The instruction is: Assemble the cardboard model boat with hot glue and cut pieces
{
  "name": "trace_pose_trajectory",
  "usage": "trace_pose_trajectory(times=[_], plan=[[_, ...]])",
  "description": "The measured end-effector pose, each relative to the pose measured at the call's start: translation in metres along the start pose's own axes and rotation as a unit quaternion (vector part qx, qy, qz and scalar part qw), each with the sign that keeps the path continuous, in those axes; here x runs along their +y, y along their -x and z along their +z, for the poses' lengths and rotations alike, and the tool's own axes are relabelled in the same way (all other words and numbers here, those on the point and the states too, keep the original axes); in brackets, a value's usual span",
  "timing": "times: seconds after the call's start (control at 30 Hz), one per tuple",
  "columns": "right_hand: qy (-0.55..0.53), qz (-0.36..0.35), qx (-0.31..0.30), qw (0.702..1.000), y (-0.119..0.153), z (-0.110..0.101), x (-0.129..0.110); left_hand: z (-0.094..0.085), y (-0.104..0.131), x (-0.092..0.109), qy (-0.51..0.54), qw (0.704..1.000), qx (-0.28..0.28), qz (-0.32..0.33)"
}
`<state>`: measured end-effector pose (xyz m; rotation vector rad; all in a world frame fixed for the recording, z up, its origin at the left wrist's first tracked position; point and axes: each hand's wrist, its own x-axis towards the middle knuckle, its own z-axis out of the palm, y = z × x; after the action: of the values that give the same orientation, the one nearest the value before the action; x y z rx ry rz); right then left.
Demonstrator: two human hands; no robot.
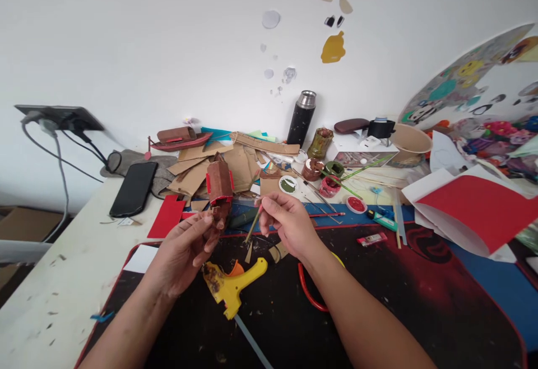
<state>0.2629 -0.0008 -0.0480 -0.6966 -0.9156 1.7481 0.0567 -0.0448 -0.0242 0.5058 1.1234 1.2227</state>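
My left hand (185, 251) is closed on the near end of a small brown model boat (219, 181), which has a rounded canopy and red trim. The fingers partly hide this end. Just to the right, my right hand (288, 220) pinches a thin greenish-brown stick (252, 226) that slants down to the left. The stick is apart from the boat. Below both hands, a yellow glue gun (235, 288) with a glue stick in its back lies on the black mat (378, 307).
Behind my hands are cardboard scraps (239, 162), another model boat (180, 138), open paint jars (330, 185) and a black flask (301, 117). A phone (133, 188) lies left, red paper (479, 206) right. Red-handled pliers or scissors (309, 290) sit under my right forearm.
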Motion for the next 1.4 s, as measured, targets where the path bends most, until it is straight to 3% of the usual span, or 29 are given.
trace_pose_trajectory(times=[0.5,0.73,1.4], plan=[[-0.026,0.003,0.047,0.999,-0.001,0.009,0.005,0.005,0.008,-0.022,-0.078,0.979,-0.095,-0.165],[-0.023,0.01,0.061,0.998,-0.001,0.012,0.007,0.001,0.007,-0.027,-0.087,0.977,-0.122,-0.154],[-0.013,-0.005,0.075,0.997,-0.001,0.014,0.006,0.002,0.014,-0.024,-0.104,0.975,-0.121,-0.154]])
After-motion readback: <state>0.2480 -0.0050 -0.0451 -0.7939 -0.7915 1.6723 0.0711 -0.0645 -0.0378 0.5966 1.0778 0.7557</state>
